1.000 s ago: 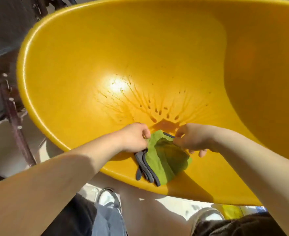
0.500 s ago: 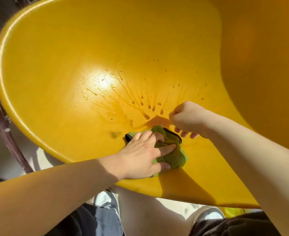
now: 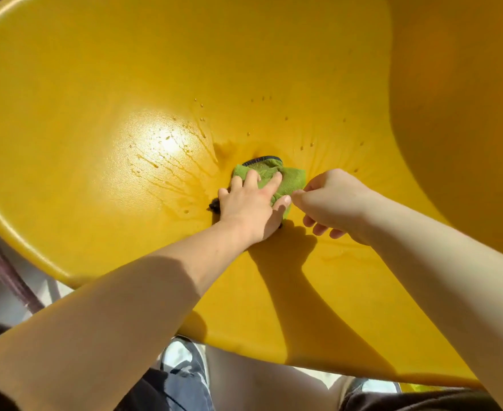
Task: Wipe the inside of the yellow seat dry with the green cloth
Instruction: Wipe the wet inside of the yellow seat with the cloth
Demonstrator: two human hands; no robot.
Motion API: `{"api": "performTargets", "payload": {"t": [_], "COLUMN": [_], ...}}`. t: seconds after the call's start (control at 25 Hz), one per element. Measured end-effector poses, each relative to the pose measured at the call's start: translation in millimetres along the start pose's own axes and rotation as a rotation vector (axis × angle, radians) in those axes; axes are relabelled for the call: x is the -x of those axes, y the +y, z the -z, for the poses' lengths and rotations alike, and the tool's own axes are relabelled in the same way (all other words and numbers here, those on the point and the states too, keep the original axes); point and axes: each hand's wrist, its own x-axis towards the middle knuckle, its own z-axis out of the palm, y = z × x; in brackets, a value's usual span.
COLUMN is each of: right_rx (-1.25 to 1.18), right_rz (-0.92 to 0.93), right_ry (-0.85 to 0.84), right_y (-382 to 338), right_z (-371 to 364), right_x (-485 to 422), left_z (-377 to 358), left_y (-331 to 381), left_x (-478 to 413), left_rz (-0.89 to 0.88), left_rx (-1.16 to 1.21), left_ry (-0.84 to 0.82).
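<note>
1. Seat (image 3: 126, 84): yellow moulded shell that fills most of the view, its near rim running across the bottom. Sun glare sits on the left of the bowl.
2. Left hand (image 3: 251, 204): laid flat, palm down, fingers spread and extended on the cloth at the lowest part of the bowl. It presses the cloth against the seat and does not close around it.
3. Right hand (image 3: 336, 203): loosely curled, just to the right of the left hand. Thumb and forefinger meet at the right edge of the cloth; whether they pinch it cannot be told.
4. Cloth (image 3: 291, 180): green, bunched, with a dark edge showing at its far side. It lies in the bottom of the bowl, partly under the left fingers.
5. Droplets (image 3: 203, 118): scattered above the cloth, with wet streaks (image 3: 173, 176) running toward it from the left.
</note>
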Motion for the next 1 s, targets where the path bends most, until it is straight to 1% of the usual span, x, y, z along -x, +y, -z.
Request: {"api": "performTargets", "payload": {"t": [0.04,0.12,0.16,0.24,0.28,0.32,0.36,0.44,0.48,0.52,0.56,0.6,0.64,0.68,0.72,0.76,0.8,0.84,0.92,0.96,1.0], "right_rx": [0.014,0.045,0.054,0.065,0.073,0.086,0.1,0.122,0.13,0.14,0.148,0.159,0.172,0.19,0.207,0.218,0.225,0.228,0.228,0.23,0.235], "right_rz": [0.015,0.053,0.068,0.09,0.101,0.117,0.137,0.186,0.206,0.22,0.229,0.233,0.233,0.232,0.23,0.227,0.227,0.23,0.238,0.243,0.248], "right_ry": [0.001,-0.006,-0.017,-0.058,-0.076,-0.093,-0.109,-0.126,-0.129,-0.132,-0.133,-0.134,-0.135,-0.141,-0.149,-0.154,-0.159,-0.162,-0.16,-0.155,-0.15], "right_y": [-4,-14,-20,-32,-37,-42,-46,-54,-57,-61,-63,-65,-67,-69,-70,-71,-72,-74,-77,-79,-81], "right_z": [-3,-13,-19,-31,-36,-41,-44,-49,-50,-52,-54,-57,-60,-63,-66,-68,-69,-70,-70,-70,-71], "right_x": [0,0,1,7,9,12,15,23,25,27,28,28,28,27,27,26,26,26,26,27,28], "left_z": [-1,-1,2,12,16,21,29,48,54,54,51,45,35,28,25,29,37,46,60,60,58], "left_y": [6,5,-2,-36,-61,-91,-122,-176,-186,-183,-166,-144,-120,-99,-91,-98,-115,-137,-169,-172,-166], "left_x": [25,75,94,110,106,98,90,77,73,74,78,85,98,117,129,128,121,111,97,95,99], "left_rz": [-0.049,-0.209,-0.288,-0.38,-0.372,-0.305,-0.19,0.118,0.242,0.323,0.365,0.342,0.248,0.111,-0.018,-0.11,-0.144,-0.098,0.111,0.18,0.189], "left_rx": [0.0,-0.037,-0.057,-0.117,-0.156,-0.207,-0.271,-0.446,-0.489,-0.466,-0.389,-0.297,-0.242,-0.215,-0.201,-0.186,-0.207,-0.264,-0.402,-0.439,-0.414], "left_ry": [-0.029,-0.096,-0.129,-0.157,-0.15,-0.143,-0.13,-0.059,-0.016,-0.001,-0.034,-0.089,-0.131,-0.174,-0.215,-0.234,-0.23,-0.207,-0.126,-0.095,-0.106]}}
